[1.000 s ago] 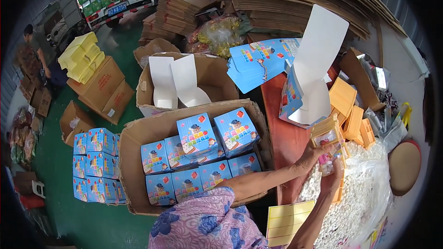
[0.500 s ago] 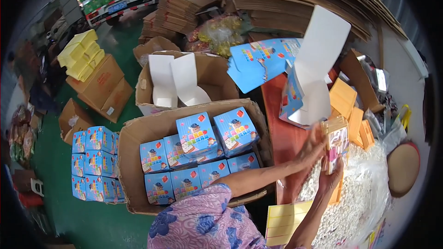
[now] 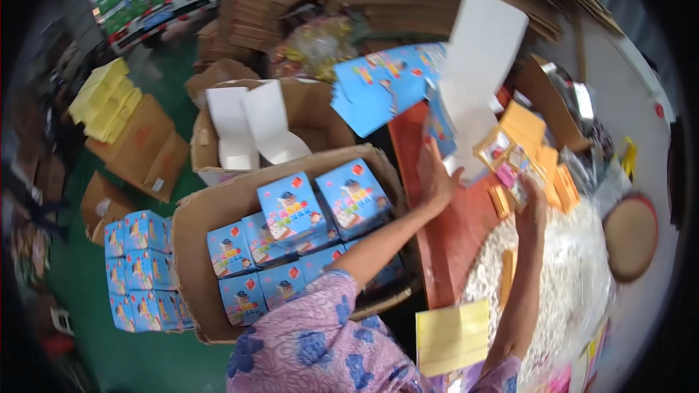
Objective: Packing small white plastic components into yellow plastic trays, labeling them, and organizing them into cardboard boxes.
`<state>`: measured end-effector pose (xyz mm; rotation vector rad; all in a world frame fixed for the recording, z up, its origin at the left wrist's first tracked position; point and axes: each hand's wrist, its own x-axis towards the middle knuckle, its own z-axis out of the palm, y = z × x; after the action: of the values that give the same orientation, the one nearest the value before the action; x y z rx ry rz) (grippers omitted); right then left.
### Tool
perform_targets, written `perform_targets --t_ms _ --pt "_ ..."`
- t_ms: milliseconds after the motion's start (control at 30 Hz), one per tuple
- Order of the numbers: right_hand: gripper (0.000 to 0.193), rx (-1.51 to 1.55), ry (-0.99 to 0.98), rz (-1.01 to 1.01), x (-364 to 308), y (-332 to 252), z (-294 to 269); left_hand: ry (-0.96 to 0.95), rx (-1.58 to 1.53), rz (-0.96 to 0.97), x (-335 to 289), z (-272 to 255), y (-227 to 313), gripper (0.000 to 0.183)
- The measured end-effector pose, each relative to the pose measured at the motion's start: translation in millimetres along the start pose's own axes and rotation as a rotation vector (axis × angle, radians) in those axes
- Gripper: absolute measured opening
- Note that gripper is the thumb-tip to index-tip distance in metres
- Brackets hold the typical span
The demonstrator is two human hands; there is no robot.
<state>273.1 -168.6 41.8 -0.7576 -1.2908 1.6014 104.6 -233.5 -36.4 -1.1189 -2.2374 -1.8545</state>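
My left hand (image 3: 437, 180) is against the lower near corner of an open blue-and-white carton (image 3: 466, 120), fingers stretched along its blue side and thumb spread apart. The carton's white lid stands upright. Held in my right hand (image 3: 532, 204) are orange-edged clear packs (image 3: 518, 169) with pink and coloured contents, tilted at the carton's right side. Their exact kind is too blurred to tell. More orange trays or packs (image 3: 526, 125) lie just beyond that hand. A small orange piece (image 3: 500, 201) is below the held packs, on the red tabletop (image 3: 455, 247).
A large cardboard box (image 3: 191, 247) of closed blue cartons (image 3: 291, 207) stands to the left. Behind it, another cardboard box (image 3: 331, 113) holds open white cartons. Flat blue cartons (image 3: 382, 87) lie at the table's far end. Small white pieces (image 3: 561, 276) heap under plastic at right.
My left hand has let go of the packs and moved left to the open carton. My right hand has carried the packs up beside it. The whole view has shifted slightly.
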Motion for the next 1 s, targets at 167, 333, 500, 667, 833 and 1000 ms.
perform_targets --t_ms 167,333,500,667,833,1000 --pt "0.034 0.068 -0.027 0.031 18.6 -14.2 48.5 0.023 0.07 -0.083 22.3 -4.0 -28.9 0.072" --pt "0.037 -0.316 0.135 -0.062 35.2 -15.8 74.8 -0.128 0.174 -0.176 2.4 -7.4 -23.6 0.07" --pt "0.042 -0.606 0.177 -0.165 58.9 9.7 60.4 -0.212 0.218 -0.134 -21.4 -4.4 -10.0 0.074" --pt "0.043 -0.987 0.295 -0.128 37.5 -2.3 89.4 -0.305 0.195 -0.146 -43.8 -5.2 -2.3 0.072" --pt "0.047 -0.744 0.079 0.17 43.8 0.8 79.7 -0.341 0.106 -0.209 -52.8 -17.9 14.3 0.067" --pt "0.059 -0.357 -0.145 0.175 53.2 15.4 48.1 -0.287 0.041 -0.161 -60.3 -16.0 7.9 0.068"
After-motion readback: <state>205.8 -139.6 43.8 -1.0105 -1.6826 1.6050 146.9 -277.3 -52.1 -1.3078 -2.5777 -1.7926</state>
